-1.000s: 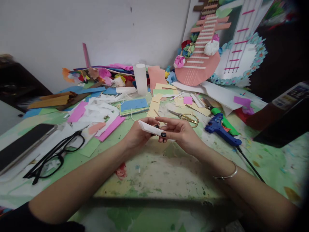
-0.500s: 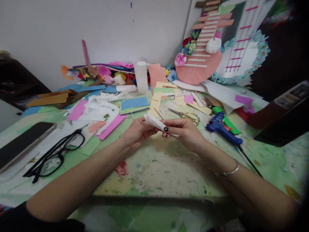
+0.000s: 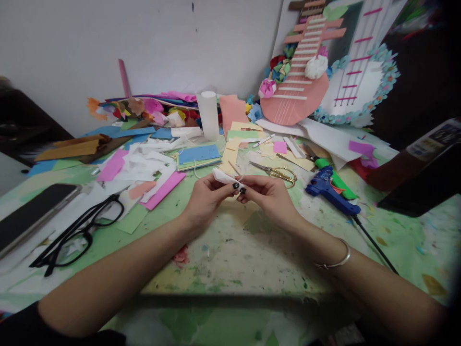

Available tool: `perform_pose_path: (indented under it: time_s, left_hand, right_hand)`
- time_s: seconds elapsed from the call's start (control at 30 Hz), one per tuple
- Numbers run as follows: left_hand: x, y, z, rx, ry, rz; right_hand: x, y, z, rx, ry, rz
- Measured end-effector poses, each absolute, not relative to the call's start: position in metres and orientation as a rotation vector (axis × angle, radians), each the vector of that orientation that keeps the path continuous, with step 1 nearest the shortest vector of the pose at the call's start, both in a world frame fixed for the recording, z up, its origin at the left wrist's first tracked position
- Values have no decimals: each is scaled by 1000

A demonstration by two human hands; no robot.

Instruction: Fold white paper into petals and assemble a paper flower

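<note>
A small folded piece of white paper (image 3: pixel 222 177) is pinched between my two hands above the middle of the table. My left hand (image 3: pixel 207 197) grips it from the left, thumb on top. From the right, my right hand (image 3: pixel 268 194) pinches its other end, and the two thumbs nearly meet. My fingers hide much of the paper's lower part. Just behind my hands lie gold-handled scissors (image 3: pixel 277 173) and a thin wooden stick (image 3: pixel 234 166). A stack of coloured paper (image 3: pixel 200 154) with blue on top is beyond my left hand.
Black glasses (image 3: pixel 81 230) and a phone (image 3: pixel 32 216) lie at left, near white paper scraps (image 3: pixel 144 161). A blue glue gun (image 3: pixel 331 192) with its cord is at right. A white cylinder (image 3: pixel 209 115) stands behind, and a paper lute (image 3: pixel 298 91) leans at the wall.
The white paper looks narrower and more tightly gathered. My left thumb has come over onto its front, close to the right thumb. The view has shifted slightly.
</note>
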State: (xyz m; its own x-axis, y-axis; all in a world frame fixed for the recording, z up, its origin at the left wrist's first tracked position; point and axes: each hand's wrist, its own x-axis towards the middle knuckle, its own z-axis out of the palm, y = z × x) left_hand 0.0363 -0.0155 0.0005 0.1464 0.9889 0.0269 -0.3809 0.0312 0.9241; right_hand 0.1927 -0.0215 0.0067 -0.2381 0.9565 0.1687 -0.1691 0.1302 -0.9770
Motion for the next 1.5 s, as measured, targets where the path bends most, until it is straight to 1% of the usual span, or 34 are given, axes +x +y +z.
perform_pose_path:
  time_s: [0.17,0.37,0.5,0.9,1.03,1.13,1.2,1.37,1.5]
  left_hand:
    - [36,-16,2,1045,875,1241]
    - [30,-11,3,1138,756,1117]
    - [26,-7,1,1174,728,1123]
    - [27,-7,3,1319,832,1177]
    - [28,-12,7,1459,955,1087]
    - [30,-18,7,1673,1080,1006]
    - [30,-21,6,1934,1112,1014]
    - [27,-27,4,2637,997,1078]
    - [20,-25,8,2856,906,1141]
  right_hand:
    - [197,-21,8,-891,-1413,1345]
    - [200,-19,11,-882,-1407,1294]
    - [201,-18,11,-907,-1408,1260]
    - [201,-20,14,-977,-1432,1184]
    - [202,-19,12,-955,-1385,1140]
    - [204,-17,13,-1011,-1348,1068]
    - [206,-16,14,-1061,-1349,1011]
    - [207,-14,13,-1141,-1411,888]
    - [209,-12,5,-1178,-1548,810]
